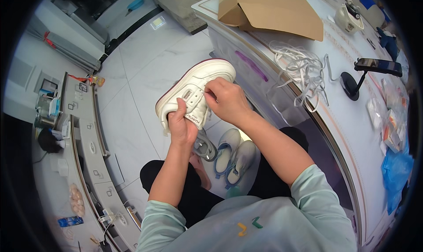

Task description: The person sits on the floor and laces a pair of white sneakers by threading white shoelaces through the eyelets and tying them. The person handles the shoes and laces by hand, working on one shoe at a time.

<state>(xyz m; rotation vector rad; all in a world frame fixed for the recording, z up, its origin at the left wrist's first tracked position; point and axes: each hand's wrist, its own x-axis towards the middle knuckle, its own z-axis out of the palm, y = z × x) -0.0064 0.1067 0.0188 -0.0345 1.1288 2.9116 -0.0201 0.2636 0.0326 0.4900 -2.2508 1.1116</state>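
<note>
A white sneaker (211, 72) with a dark red sole edge is held up in front of me, its toe towards the upper right. My left hand (181, 123) grips it at the heel opening, thumb on the side panel and fingers partly hidden inside. My right hand (226, 98) is at the eyelet area, thumb and fingertips pinched together against the shoe; whether they hold anything cannot be made out. No lace shows in the visible eyelets. A tangle of white and grey shoelaces (300, 68) lies on the table to the right, partly hanging over its edge.
Grey-blue shoes (228, 146) and a grey shoe (205, 147) sit on the floor between my knees. On the white table (343, 120) are an open cardboard box (281, 11), a phone on a stand (378, 66) and a blue plastic bag (395, 176). A drawer cabinet (96, 136) stands left.
</note>
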